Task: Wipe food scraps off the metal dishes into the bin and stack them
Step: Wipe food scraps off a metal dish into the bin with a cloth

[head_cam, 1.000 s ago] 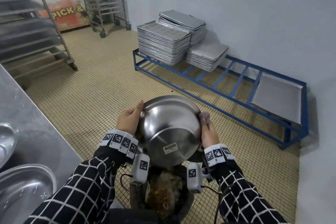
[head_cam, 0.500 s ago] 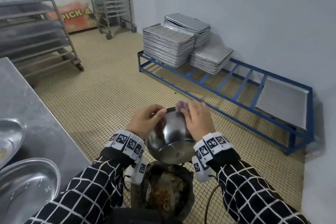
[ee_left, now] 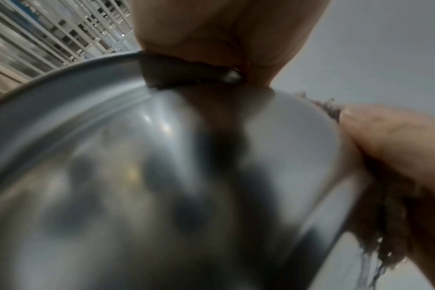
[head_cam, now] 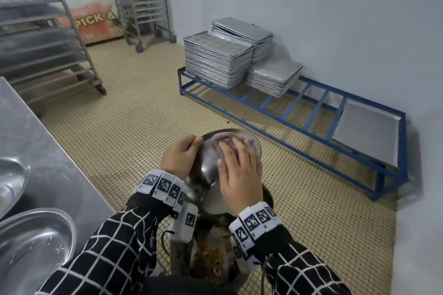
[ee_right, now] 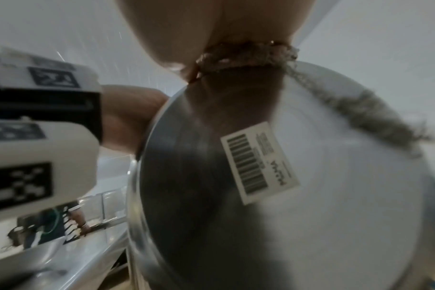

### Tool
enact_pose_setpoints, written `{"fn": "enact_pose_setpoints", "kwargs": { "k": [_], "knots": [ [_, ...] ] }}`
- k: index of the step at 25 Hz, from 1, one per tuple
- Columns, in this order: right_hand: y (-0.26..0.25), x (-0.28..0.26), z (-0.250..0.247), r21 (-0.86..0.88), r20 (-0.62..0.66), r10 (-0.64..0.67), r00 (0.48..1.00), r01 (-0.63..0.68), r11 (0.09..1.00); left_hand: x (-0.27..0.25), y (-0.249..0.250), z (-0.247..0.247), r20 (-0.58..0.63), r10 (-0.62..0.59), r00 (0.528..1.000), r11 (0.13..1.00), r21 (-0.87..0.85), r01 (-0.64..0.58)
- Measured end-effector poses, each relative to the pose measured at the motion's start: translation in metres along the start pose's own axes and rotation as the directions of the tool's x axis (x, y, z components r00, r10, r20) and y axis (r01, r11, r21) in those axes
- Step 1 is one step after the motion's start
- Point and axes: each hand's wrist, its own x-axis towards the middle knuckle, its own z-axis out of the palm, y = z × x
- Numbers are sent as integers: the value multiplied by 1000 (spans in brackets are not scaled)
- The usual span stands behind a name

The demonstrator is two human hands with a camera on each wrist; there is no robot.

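Tilting the round stainless-steel bowl [head_cam: 211,170] over the dark scrap-filled bin [head_cam: 211,261], the left hand [head_cam: 178,159] clamps its rim so loosened food falls straight in. Inside the bowl, the right hand [head_cam: 239,175] presses a frayed grey cloth [ee_right: 360,109] with flat fingers, apparently wiping.

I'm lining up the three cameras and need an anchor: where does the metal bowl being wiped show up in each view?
Head: the metal bowl sits low centre, tilted over the bin, between the left hand and right hand.
Left wrist: its curved side fills the lower left and centre.
Right wrist: its flat underside, with a barcode sticker, fills the centre and right.
Shared landmark: the frayed cloth at the bowl's rim.
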Motion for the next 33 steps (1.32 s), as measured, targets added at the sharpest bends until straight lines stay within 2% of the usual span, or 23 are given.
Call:
{"fn": "enact_pose_setpoints", "kwargs": {
  "k": [1,2,3,4,6,7,8,9,10,11,13,14,15,17,19,20,22,23,25,27,29,31,33],
  "knots": [
    [7,4,-1,73,29,120,992,-122,990,-2,1,-1,16,-2,1000,1000,-4,2],
    [12,9,-7,190,60,266,962,-273,943,-4,2,-3,29,-7,1000,1000,-23,8],
    [29,14,-3,295,124,396,910,-415,861,-5,2,-5,37,-17,999,998,-57,19],
    [44,20,-1,359,216,499,839,-543,759,-5,2,-7,40,-31,999,996,-86,34],
    [62,29,-6,450,420,649,635,-766,459,-7,4,-11,40,-65,997,986,-154,71],
    [69,31,-10,529,531,658,533,-816,234,-8,5,-11,44,-88,995,972,-216,96],
    [68,31,-18,574,657,619,431,-818,-41,-9,8,-11,46,-112,993,955,-270,120],
    [63,30,-28,574,750,544,375,-779,-254,-11,9,-12,32,-113,993,948,-297,117],
    [56,30,-40,560,804,459,377,-741,-371,-12,11,-13,-11,-74,997,953,-295,68],
    [50,30,-49,570,807,435,399,-716,-402,-11,7,-15,-60,-13,998,960,-280,-4],
    [48,33,-52,611,774,447,448,-714,-342,-7,2,-17,-147,137,980,956,-239,-169],
    [47,35,-49,615,757,476,447,-733,-291,-4,-1,-18,-174,164,971,951,-232,-202],
    [49,38,-43,623,720,532,446,-753,-213,-1,-4,-18,-191,137,972,951,-249,-183],
    [52,39,-35,631,635,604,482,-774,-47,4,-5,-18,-147,-16,989,917,-397,-45],
    [52,37,-32,654,561,646,518,-756,39,5,-6,-21,36,-211,977,757,-626,186],
    [54,37,-32,676,511,660,550,-732,86,4,-5,-25,148,-283,948,680,-666,307],
    [61,35,-31,686,440,662,607,-703,188,3,-7,-32,287,-394,873,660,-573,486],
    [63,35,-32,678,424,652,629,-698,232,3,-10,-32,312,-433,846,661,-528,533],
    [68,33,-30,656,377,625,683,-673,340,1,-12,-30,320,-451,834,677,-487,552],
    [70,32,-25,625,324,608,725,-646,438,1,-11,-25,285,-447,848,691,-492,530],
    [72,31,-15,586,322,610,724,-658,472,0,-9,-23,222,-425,877,712,-517,476],
    [72,28,-5,555,343,621,704,-686,471,2,-9,-21,171,-397,902,739,-523,425],
    [72,21,4,474,344,638,688,-714,515,2,-5,-20,112,-380,918,762,-525,379]
  ]
}}
